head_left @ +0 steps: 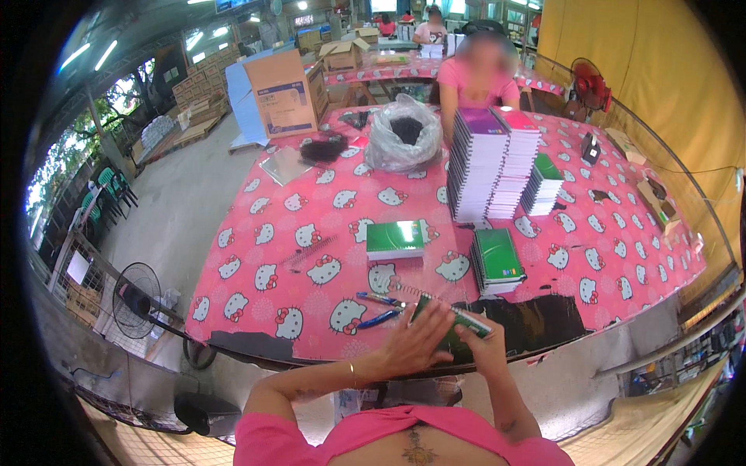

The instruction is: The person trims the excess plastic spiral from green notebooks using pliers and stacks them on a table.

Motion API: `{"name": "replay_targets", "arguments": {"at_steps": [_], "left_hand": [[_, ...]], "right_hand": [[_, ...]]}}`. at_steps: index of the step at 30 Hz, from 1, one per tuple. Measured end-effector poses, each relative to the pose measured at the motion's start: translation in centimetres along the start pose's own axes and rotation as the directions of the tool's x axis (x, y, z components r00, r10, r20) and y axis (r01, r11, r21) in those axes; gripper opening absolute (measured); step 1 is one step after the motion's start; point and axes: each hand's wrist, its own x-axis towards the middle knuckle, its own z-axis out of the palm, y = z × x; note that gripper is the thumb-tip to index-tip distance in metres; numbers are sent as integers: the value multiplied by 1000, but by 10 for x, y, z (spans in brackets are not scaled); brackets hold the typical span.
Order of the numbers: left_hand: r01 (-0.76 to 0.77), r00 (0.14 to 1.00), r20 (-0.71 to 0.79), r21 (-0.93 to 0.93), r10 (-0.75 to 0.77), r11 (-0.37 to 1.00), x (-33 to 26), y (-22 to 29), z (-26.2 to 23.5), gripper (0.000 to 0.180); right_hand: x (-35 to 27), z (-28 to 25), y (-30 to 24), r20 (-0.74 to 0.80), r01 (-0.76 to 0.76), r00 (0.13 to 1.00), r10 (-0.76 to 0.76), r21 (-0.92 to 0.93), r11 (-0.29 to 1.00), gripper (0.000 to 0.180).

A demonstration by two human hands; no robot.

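Observation:
A small green-covered notebook (452, 339) is held tilted at the table's near edge. My left hand (420, 339) lies over it with fingers stretched out flat against the cover. My right hand (483, 342) grips its right side, thumb on top. A thin wire coil (423, 293) runs along the notebook's far edge and sticks out to the left. Just left of my left hand lie pliers with blue handles (381, 318), jaws toward the notebook. Beyond them sits a stack of green notebooks (395, 239), and another green stack (498, 260) stands to the right.
Tall piles of spiral notebooks, one purple-topped (479, 167) and one pink-topped (514, 167), rise at centre right. Behind them sits a person in pink (478, 84). A plastic bag (402, 140) with black contents and a cardboard box (286, 97) stand farther back. A loose coil (313, 248) lies left.

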Motion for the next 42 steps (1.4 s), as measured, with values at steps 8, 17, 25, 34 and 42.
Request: {"name": "replay_targets", "arguments": {"at_steps": [8, 17, 25, 34, 42], "left_hand": [[-63, 996, 59, -43, 65, 997, 8, 4, 4, 81], [-37, 979, 193, -129, 62, 991, -11, 19, 21, 82], [-58, 978, 186, -180, 91, 982, -5, 24, 19, 82], [-58, 963, 247, -208, 110, 976, 0, 24, 16, 84], [-32, 985, 154, -245, 71, 969, 14, 24, 7, 71]], "right_hand": [[7, -8, 12, 66, 46, 997, -40, -91, 995, 29], [18, -21, 57, 118, 24, 993, -6, -144, 989, 33], [17, -19, 61, 108, 122, 989, -101, -206, 971, 38], [17, -16, 70, 101, 123, 990, -103, -222, 967, 35], [16, -19, 64, 121, 154, 985, -124, -279, 948, 33]]}}
